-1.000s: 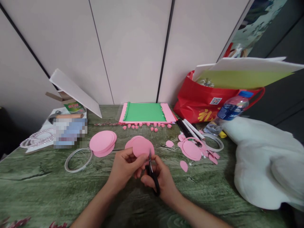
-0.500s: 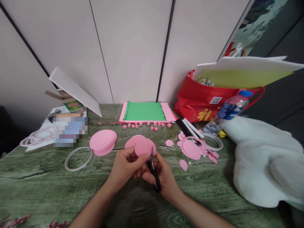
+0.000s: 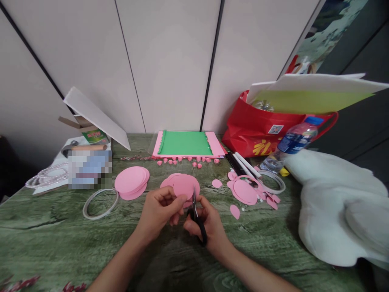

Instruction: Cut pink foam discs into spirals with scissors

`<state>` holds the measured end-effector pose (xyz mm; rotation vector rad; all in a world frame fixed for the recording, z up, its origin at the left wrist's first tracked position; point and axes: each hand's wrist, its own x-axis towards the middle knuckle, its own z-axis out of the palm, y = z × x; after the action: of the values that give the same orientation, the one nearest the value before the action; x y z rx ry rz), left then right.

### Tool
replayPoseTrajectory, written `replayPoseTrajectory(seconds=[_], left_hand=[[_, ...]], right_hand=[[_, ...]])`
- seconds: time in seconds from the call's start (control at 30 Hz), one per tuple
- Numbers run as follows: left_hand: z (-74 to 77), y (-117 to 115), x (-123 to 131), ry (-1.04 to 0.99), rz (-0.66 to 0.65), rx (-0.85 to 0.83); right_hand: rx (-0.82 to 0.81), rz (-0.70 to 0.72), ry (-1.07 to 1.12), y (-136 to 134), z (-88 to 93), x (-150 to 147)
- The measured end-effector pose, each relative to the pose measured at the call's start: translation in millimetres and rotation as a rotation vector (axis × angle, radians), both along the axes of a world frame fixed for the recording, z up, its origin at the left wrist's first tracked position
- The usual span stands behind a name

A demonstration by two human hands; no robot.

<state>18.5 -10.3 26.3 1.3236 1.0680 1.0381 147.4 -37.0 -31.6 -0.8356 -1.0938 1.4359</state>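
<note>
While your left hand (image 3: pixel 156 211) is in the lower middle of the frame, its thumb and forefinger are pressed together on the lower edge of a pink paper disc (image 3: pixel 183 187), and its other fingers are curled under it. Your right hand (image 3: pixel 211 227), just beside it, has its fingers closed around the black handles of the scissors (image 3: pixel 199 225). The blades point upward and stand at the right part of the disc – whether they touch the paper, I cannot tell. Behind the disc, more pink paper shows, partly hidden by it

At the left of the centre, a stack of pink discs (image 3: pixel 130 180) lies on the green table (image 3: pixel 121 235), and the left tape roll (image 3: pixel 85 208) is just beside it. To the right of your hands you have cut pink pieces (image 3: pixel 244 192), close to the pens (image 3: pixel 247 164) and the right tape roll (image 3: pixel 282 187). Above the centre lies a green sheet (image 3: pixel 186 142) – with a row of small pink rolls (image 3: pixel 190 158) just below it
</note>
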Motion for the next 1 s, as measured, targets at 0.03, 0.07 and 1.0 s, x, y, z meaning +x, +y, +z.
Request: replayPoseTrajectory(seconds=[0.03,0.07,1.0], left_hand=[[0.5,0.1,0.2,-0.003,0.001,0.002],[0.9,0.1,0.4,-0.003,0.002,0.002],[-1.6,-1.0,4.4,0.048,-0.047,0.007]], right_hand=[[-0.004,0.000,0.001,0.1,-0.2,0.1],[-0.012,0.000,0.001,0.1,-0.4,0.2],[0.060,0.072,0.199,-0.3,8.8,-3.2]])
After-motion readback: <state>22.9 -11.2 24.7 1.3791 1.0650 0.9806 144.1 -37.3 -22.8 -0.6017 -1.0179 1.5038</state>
